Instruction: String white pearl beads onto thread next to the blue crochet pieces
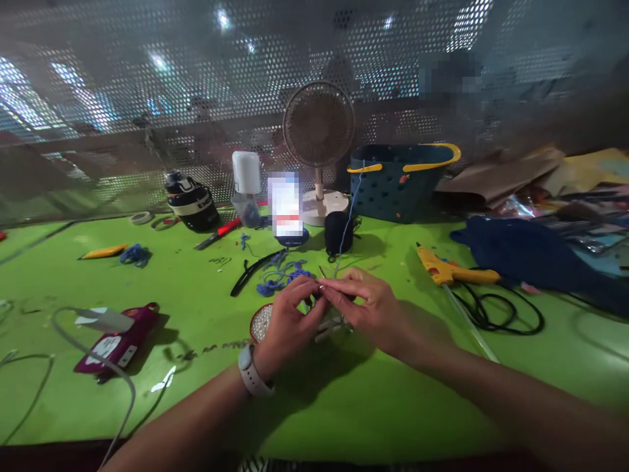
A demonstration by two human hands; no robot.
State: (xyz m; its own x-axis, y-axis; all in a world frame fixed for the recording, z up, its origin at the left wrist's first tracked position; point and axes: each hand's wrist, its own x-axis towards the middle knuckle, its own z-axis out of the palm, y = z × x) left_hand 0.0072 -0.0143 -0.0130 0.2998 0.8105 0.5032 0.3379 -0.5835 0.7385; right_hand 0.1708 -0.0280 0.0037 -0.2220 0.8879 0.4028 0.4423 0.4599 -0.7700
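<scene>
My left hand [292,318], with a pale watch on its wrist, is closed in a pinch. Its fingertips meet those of my right hand [371,308], which is pinched too. A thin needle-like tip [322,271] pokes up between them; its kind and the small work in the fingers are mostly hidden. Blue yarn [350,210] runs from the dark green basket [393,190] down to the fingers. Under and beside my left hand sits a round red-rimmed dish of white beads [262,322]. Loose blue yarn pieces [280,278] lie just beyond the hands.
A phone [285,206] stands upright before a fan [319,131]. Left are a bottle [191,203], a utility knife [219,234] and a purple power strip [118,344] with cables. Right lie a yellow glue gun [455,269], its cord, and dark blue cloth [531,255].
</scene>
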